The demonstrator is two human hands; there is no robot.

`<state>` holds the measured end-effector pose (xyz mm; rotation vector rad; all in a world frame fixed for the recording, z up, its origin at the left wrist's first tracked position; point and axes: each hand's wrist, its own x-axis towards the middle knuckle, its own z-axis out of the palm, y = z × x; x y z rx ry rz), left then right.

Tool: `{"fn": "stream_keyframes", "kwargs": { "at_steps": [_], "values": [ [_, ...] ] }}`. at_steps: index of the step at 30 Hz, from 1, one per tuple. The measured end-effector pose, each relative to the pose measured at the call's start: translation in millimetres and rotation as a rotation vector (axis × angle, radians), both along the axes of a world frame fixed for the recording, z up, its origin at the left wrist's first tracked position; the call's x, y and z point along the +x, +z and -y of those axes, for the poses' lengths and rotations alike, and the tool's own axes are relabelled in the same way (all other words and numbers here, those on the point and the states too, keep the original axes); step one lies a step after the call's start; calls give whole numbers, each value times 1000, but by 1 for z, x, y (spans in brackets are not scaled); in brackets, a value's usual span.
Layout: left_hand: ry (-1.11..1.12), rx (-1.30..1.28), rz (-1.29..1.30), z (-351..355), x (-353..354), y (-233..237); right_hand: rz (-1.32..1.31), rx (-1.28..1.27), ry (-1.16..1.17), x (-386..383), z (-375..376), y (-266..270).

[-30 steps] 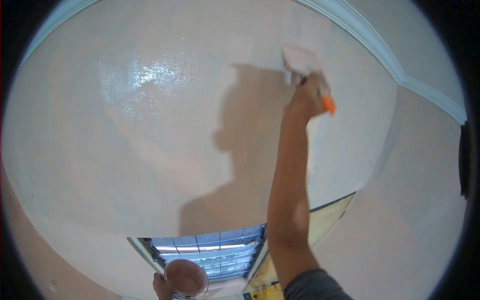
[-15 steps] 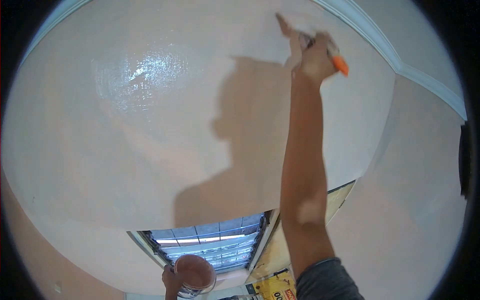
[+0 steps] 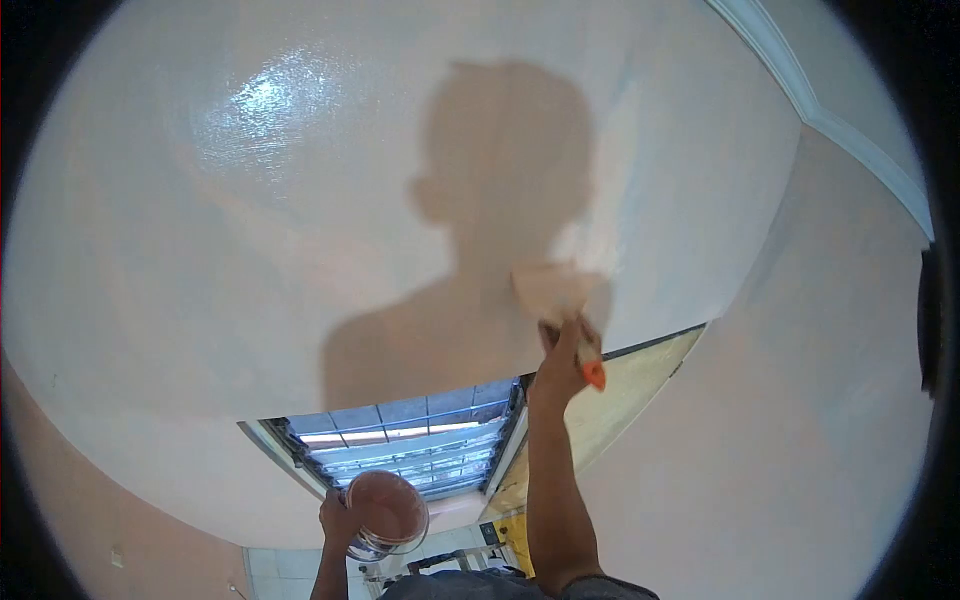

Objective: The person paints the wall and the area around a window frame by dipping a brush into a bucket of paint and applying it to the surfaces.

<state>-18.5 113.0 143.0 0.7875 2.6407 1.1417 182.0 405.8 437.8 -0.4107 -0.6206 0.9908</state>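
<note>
My right hand (image 3: 566,362) is closed round the handle of a wide paintbrush (image 3: 552,287) with an orange handle end. The bristles rest against the pale pink wall (image 3: 240,300), just above the top right of the window. Low in the view, my left hand (image 3: 338,520) grips the rim of a clear plastic tub (image 3: 388,512) with pinkish paint in it. A wet, shiny patch (image 3: 262,95) of paint glistens on the upper left of the wall. The shadow of a head and shoulders falls across the wall's middle.
Below the painted wall is a louvred window (image 3: 410,440) with a grid of bars. To its right stands a yellowish door panel (image 3: 640,385). White moulding (image 3: 780,70) runs along the ceiling edge. A dark object (image 3: 929,320) hangs at the far right.
My right hand has brought the paintbrush down the wall from near the ceiling moulding to just above the window. The view has shifted slightly; my left hand still holds the tub.
</note>
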Motion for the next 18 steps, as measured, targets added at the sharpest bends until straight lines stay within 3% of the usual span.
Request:
{"fn": "stream_keyframes", "kwargs": {
  "at_steps": [3,5,9,12,14,16,18],
  "values": [
    [-13,-3,-26,-8,2,22,86,-83,10,17,15,-21],
    [-24,-34,-28,-4,5,24,183,-32,53,27,6,6],
    [-24,35,-65,-9,3,16,377,260,18,31,-29,121],
    [-6,80,-112,-11,3,11,238,585,59,23,-54,243],
    [15,74,-94,-13,4,14,114,706,73,23,-68,291],
    [30,60,-63,-20,7,24,73,591,42,20,-63,239],
    [36,80,-42,-21,11,29,125,218,-5,18,-10,84]
  ]
}}
